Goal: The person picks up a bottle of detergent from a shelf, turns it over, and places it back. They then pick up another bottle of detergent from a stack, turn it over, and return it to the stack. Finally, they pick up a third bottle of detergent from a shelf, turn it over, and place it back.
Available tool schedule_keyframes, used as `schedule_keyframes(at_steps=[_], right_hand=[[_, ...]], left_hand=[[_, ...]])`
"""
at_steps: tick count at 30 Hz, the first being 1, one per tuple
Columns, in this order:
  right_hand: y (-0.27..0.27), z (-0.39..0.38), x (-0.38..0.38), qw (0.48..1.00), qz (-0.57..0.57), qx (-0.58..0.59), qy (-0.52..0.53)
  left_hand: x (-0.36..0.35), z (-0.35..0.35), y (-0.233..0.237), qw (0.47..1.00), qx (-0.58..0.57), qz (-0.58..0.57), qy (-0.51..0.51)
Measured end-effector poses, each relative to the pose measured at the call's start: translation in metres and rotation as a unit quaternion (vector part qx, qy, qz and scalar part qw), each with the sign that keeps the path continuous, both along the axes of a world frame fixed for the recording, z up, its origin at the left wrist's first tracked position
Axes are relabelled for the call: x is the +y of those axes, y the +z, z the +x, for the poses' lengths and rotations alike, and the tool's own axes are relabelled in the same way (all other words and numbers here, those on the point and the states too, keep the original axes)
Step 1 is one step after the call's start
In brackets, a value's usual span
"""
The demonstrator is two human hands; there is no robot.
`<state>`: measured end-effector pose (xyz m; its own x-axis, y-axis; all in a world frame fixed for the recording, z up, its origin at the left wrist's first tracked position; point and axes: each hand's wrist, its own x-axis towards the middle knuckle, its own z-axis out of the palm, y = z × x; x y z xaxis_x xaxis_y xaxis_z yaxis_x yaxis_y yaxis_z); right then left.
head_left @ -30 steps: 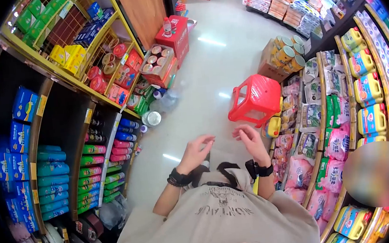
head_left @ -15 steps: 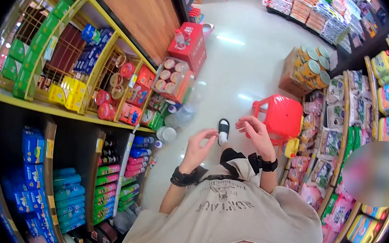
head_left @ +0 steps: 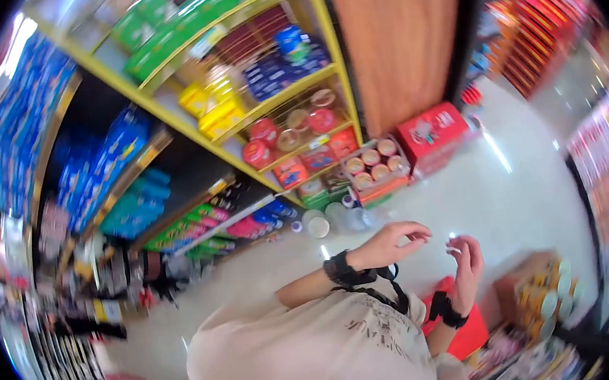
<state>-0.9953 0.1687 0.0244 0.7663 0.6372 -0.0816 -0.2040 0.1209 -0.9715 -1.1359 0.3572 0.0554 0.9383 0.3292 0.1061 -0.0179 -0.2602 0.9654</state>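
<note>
My left hand (head_left: 390, 245) is held out in front of my shirt (head_left: 283, 353), fingers loosely curved and apart from the thumb, with nothing in it. To its right, my right hand (head_left: 467, 269) is raised with bent, parted fingers and appears to hold nothing. Dark bands circle both wrists. A gap separates the two hands, with pale floor (head_left: 431, 211) visible beyond them. Partly hidden behind my right wrist is a red plastic stool (head_left: 471, 331). Motion blurs the view somewhat.
A yellow-framed shelf (head_left: 279, 115) holds green, yellow and blue packs. At its foot stand a box of lidded tubs (head_left: 377, 165) and a red carton (head_left: 432, 134). Dark shelves (head_left: 194, 182) with bottles line the left. A carton of cans (head_left: 538, 292) stands at right.
My view has swung to the left, so the shelves and floor things shift rightward. Both hands stay raised, now right of centre. The stool is more covered by my right arm.
</note>
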Motion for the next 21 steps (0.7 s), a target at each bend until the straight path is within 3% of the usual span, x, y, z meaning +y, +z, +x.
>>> schedule_keyframes(at_steps=[10, 14, 16, 21], right_hand=[[-0.023, 0.138, 0.026, 1.0, -0.022, 0.003, 0.002], [-0.024, 0.214, 0.027, 1.0, -0.02, 0.018, -0.006], [-0.014, 0.262, 0.024, 0.999, -0.024, -0.007, -0.023], [0.025, 0.359, 0.02, 0.992, -0.042, -0.029, -0.112]], left_hand=[[0.023, 0.153, -0.031, 0.995, 0.008, -0.1, -0.016], [0.036, 0.25, -0.027, 0.992, 0.021, -0.117, -0.046], [0.038, 0.311, -0.025, 0.982, 0.012, -0.178, -0.066], [0.043, 0.444, -0.011, 0.98, -0.012, -0.148, -0.135]])
